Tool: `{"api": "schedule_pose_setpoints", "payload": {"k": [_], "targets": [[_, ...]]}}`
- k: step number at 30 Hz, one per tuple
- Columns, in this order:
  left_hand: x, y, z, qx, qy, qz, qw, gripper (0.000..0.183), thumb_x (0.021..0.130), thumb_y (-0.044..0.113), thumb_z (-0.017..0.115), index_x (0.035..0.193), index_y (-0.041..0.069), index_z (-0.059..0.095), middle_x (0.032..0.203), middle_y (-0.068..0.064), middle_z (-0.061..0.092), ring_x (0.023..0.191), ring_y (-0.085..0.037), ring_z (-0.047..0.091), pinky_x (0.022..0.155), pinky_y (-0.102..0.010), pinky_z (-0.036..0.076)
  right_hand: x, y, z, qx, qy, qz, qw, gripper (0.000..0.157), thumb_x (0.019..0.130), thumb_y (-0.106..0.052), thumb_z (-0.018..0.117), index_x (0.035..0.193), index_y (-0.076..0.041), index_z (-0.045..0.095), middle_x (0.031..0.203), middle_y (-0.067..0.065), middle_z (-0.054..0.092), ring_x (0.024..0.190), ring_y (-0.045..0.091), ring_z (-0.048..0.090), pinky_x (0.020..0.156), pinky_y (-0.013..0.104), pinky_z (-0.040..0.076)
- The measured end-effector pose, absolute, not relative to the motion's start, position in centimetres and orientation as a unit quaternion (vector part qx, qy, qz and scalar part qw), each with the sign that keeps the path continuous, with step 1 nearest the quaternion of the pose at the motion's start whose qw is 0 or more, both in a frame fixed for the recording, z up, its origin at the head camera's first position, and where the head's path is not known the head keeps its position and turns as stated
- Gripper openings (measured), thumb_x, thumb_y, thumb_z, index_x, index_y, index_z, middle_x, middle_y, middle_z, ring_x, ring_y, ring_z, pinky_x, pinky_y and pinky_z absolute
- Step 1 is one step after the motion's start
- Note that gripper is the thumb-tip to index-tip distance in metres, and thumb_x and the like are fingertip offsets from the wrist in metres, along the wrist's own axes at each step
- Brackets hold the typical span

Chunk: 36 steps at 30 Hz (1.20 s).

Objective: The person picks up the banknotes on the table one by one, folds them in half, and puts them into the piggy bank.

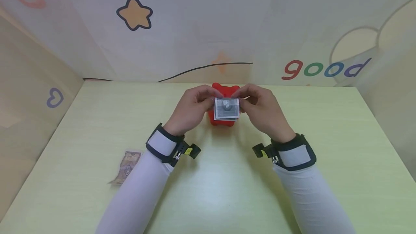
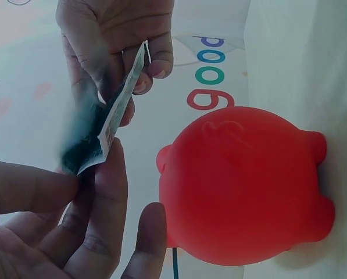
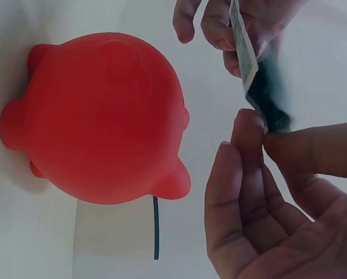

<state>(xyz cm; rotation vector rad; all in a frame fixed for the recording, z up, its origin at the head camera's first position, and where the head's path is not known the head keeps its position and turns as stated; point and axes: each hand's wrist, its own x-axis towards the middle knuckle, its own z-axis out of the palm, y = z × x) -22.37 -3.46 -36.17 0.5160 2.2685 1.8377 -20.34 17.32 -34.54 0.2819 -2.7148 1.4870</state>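
A folded grey-green banknote [image 1: 227, 108] is held up between both hands in the head view. My left hand [image 1: 191, 107] pinches its left side between thumb and fingers. On the other side my right hand [image 1: 263, 109] pinches it the same way. Both wrist views show the note bent into a fold, its dark face blurred. Right behind and below it stands a red piggy bank [image 2: 243, 186], round, with ears and short feet, upright on the table. The note covers much of its front in the head view; no slot shows in the right wrist view of its body [image 3: 103, 116].
A brownish banknote [image 1: 128, 165] lies on the pale green table [image 1: 338, 147] at the left, one corner curled up and partly hidden by the left sleeve. A printed backdrop [image 1: 195, 21] rises at the table's far edge, close behind the piggy bank.
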Motion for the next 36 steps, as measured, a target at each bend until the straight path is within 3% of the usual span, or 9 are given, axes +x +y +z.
{"api": "schedule_pose_setpoints", "payload": {"k": [6,11,18,23,36], "targets": [[-22.2,-3.4,-35.6,0.157,0.772,0.61,0.086,0.024,0.099,0.007,0.049,0.111,0.01,0.071,0.114,-0.003,0.064,0.096,-0.016,0.057,0.084,-0.035,0.055,-20.4,17.4,-34.6,0.087,-0.866,0.493,0.007,0.02,0.097,-0.01,0.052,0.107,-0.012,0.069,0.107,0.005,0.063,0.082,0.022,0.06,0.076,0.044,0.056],[-21.2,-3.3,-33.9,0.155,0.779,0.602,0.086,0.026,0.099,0.007,0.049,0.114,0.005,0.069,0.118,-0.009,0.063,0.097,-0.021,0.055,0.073,-0.029,0.05,-20.5,17.3,-34.7,0.09,-0.869,0.486,0.004,0.018,0.096,-0.016,0.058,0.111,-0.014,0.067,0.109,0.003,0.062,0.082,0.021,0.06,0.074,0.04,0.056],[-21.6,-3.4,-34.9,0.162,0.787,0.59,0.077,0.023,0.095,0.009,0.058,0.115,0.011,0.07,0.116,-0.002,0.063,0.097,-0.015,0.058,0.084,-0.037,0.054,-20.3,17.2,-34.6,0.112,-0.877,0.468,0.021,0.02,0.091,-0.012,0.065,0.112,-0.014,0.065,0.109,0.003,0.063,0.085,0.019,0.058,0.07,0.039,0.056],[-22.2,-3.4,-36.1,0.171,0.782,0.594,0.072,0.025,0.093,0.009,0.061,0.116,0.016,0.069,0.114,0.001,0.063,0.096,-0.014,0.058,0.084,-0.038,0.055,-20.3,17.2,-34.6,0.112,-0.875,0.471,0.028,0.024,0.09,-0.008,0.066,0.113,-0.014,0.064,0.107,0.003,0.063,0.083,0.018,0.059,0.07,0.039,0.056],[-22.0,-3.2,-36.1,0.167,0.78,0.592,0.118,0.036,0.094,0.012,0.061,0.13,0.011,0.056,0.109,-0.007,0.067,0.095,-0.018,0.062,0.086,-0.043,0.055,-20.4,17.4,-34.7,0.108,-0.861,0.493,0.059,0.029,0.091,-0.003,0.062,0.118,-0.013,0.061,0.112,0.004,0.062,0.085,0.016,0.059,0.075,0.04,0.056]]}}
